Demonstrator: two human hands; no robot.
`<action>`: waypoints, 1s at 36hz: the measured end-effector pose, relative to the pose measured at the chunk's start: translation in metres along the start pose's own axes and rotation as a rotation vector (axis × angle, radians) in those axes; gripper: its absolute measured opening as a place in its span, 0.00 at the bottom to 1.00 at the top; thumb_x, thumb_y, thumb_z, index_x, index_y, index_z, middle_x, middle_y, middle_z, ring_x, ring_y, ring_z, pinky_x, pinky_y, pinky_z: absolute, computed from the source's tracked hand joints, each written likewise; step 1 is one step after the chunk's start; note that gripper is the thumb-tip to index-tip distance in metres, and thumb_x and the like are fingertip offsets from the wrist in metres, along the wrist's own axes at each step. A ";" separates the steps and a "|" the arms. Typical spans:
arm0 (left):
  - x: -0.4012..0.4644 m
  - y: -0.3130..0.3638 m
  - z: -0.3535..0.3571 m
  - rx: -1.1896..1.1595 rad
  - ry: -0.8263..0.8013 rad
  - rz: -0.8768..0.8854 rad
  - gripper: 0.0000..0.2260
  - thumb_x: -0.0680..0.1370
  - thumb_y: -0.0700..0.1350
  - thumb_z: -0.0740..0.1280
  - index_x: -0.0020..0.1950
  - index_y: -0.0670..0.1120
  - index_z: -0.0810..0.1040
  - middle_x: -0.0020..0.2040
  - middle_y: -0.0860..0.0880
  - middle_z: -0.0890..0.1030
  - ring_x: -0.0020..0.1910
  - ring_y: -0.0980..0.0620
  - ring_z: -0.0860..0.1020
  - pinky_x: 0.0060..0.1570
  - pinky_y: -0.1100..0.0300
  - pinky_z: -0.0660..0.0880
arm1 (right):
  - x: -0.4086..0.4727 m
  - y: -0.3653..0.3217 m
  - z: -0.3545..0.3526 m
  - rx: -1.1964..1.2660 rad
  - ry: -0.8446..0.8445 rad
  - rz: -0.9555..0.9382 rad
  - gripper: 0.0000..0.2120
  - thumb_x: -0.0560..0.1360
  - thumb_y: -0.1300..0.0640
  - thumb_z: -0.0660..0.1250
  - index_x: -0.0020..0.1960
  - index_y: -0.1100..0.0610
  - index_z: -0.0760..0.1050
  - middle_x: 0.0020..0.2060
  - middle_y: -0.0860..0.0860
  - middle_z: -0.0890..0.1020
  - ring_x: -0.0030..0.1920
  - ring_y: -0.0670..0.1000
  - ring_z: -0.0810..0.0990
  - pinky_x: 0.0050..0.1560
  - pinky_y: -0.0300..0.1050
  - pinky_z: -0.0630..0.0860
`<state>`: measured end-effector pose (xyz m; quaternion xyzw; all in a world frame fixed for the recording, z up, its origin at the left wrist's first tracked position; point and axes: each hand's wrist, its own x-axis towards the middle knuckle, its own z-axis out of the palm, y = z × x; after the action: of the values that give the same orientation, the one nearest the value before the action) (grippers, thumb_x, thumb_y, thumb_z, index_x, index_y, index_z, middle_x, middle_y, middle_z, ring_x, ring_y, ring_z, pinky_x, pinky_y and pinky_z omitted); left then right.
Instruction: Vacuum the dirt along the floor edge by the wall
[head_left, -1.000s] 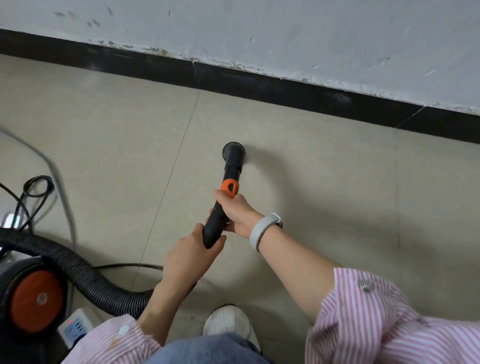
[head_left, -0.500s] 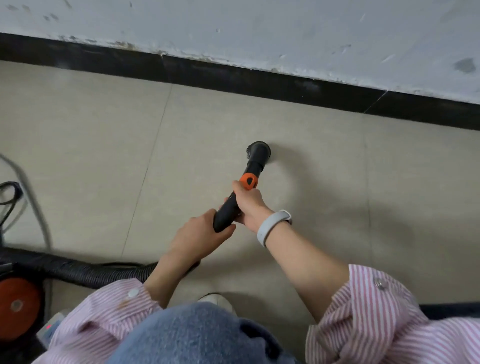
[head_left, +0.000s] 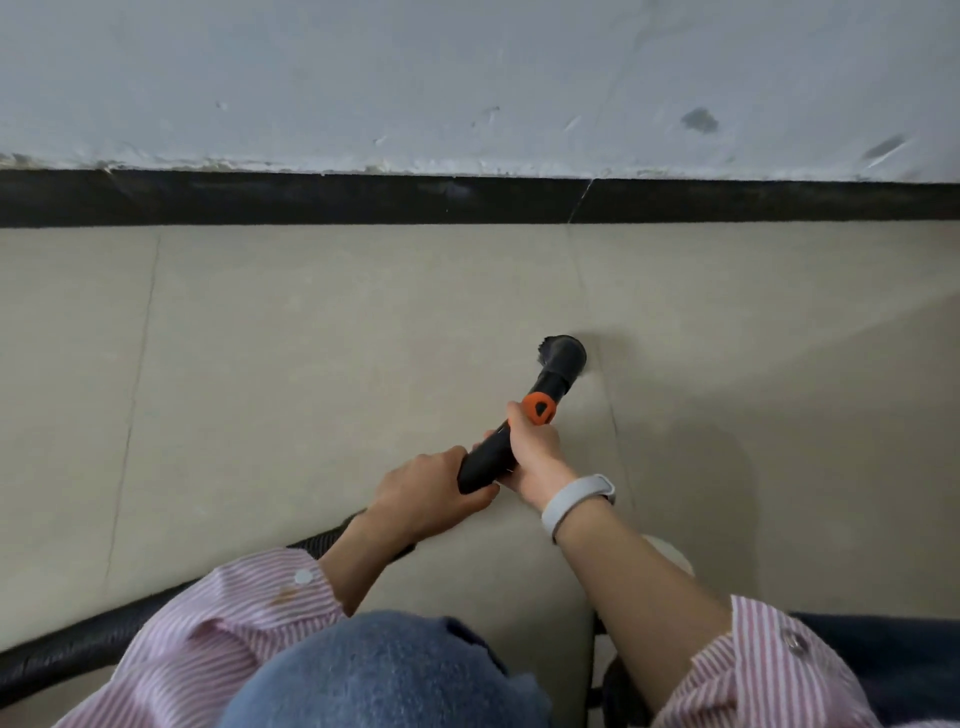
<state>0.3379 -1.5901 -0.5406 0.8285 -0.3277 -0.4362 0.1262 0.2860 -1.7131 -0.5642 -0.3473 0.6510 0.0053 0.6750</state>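
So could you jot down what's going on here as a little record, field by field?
activity: vacuuming the floor near the wall
tool: black vacuum wand with orange button
brush nozzle: down on the beige floor tile, apart from the black skirting
left hand: grips the wand's rear end
right hand: grips the wand just behind the button
hose: trails off lower left
wrist: pale band on right arm

Matt black plastic nozzle; smooth matt floor tiles; scuffed wall.
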 end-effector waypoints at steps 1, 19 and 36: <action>0.002 0.006 0.003 0.018 -0.009 0.013 0.13 0.74 0.62 0.62 0.49 0.55 0.70 0.42 0.54 0.77 0.43 0.52 0.77 0.42 0.58 0.74 | 0.002 0.000 -0.008 0.022 0.007 0.005 0.09 0.77 0.54 0.64 0.50 0.59 0.69 0.37 0.57 0.79 0.42 0.58 0.80 0.53 0.60 0.79; 0.057 0.053 -0.006 0.055 0.065 0.011 0.15 0.74 0.62 0.61 0.50 0.51 0.70 0.43 0.51 0.79 0.42 0.49 0.79 0.42 0.56 0.75 | 0.038 -0.059 -0.033 0.080 -0.062 -0.053 0.10 0.78 0.53 0.64 0.46 0.59 0.69 0.39 0.57 0.79 0.47 0.59 0.81 0.56 0.58 0.78; 0.066 0.048 -0.041 -0.016 0.125 -0.073 0.15 0.73 0.63 0.61 0.46 0.52 0.71 0.40 0.51 0.79 0.39 0.48 0.80 0.42 0.57 0.77 | 0.045 -0.091 0.014 -0.027 -0.107 -0.050 0.23 0.70 0.48 0.65 0.61 0.58 0.67 0.56 0.61 0.78 0.58 0.63 0.78 0.54 0.62 0.78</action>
<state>0.3769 -1.6725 -0.5354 0.8644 -0.2853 -0.3907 0.1371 0.3470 -1.7954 -0.5627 -0.3718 0.6049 0.0160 0.7040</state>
